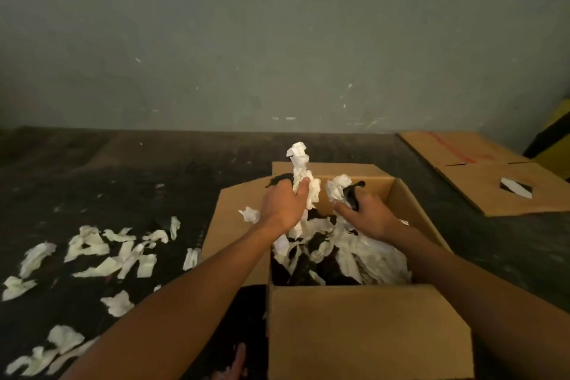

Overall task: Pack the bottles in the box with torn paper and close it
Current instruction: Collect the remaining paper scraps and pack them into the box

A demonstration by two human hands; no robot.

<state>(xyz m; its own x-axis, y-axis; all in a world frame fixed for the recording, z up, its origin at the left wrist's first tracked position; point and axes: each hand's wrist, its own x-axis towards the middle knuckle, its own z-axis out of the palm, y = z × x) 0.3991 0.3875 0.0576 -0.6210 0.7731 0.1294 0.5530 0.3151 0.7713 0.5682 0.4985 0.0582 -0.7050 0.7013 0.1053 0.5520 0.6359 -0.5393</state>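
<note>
An open cardboard box point(364, 327) stands on the dark floor with its flaps spread. Inside lie dark shapes, probably the bottles point(305, 268), half buried under white torn paper point(367, 253). My left hand point(285, 203) is raised over the box's back left part, shut on a long strip of crumpled white paper point(300, 168) and something dark. My right hand point(367, 213) hovers over the back right part, gripping a white paper wad point(337, 187) with a dark scrap. Both forearms reach in from the lower edge.
Several torn paper scraps point(114, 251) lie scattered on the floor left of the box. A flattened cardboard sheet point(490, 176) with a red stripe lies at the right rear. A grey wall point(277, 40) closes the back; something yellow and black point(555, 129) stands at the far right.
</note>
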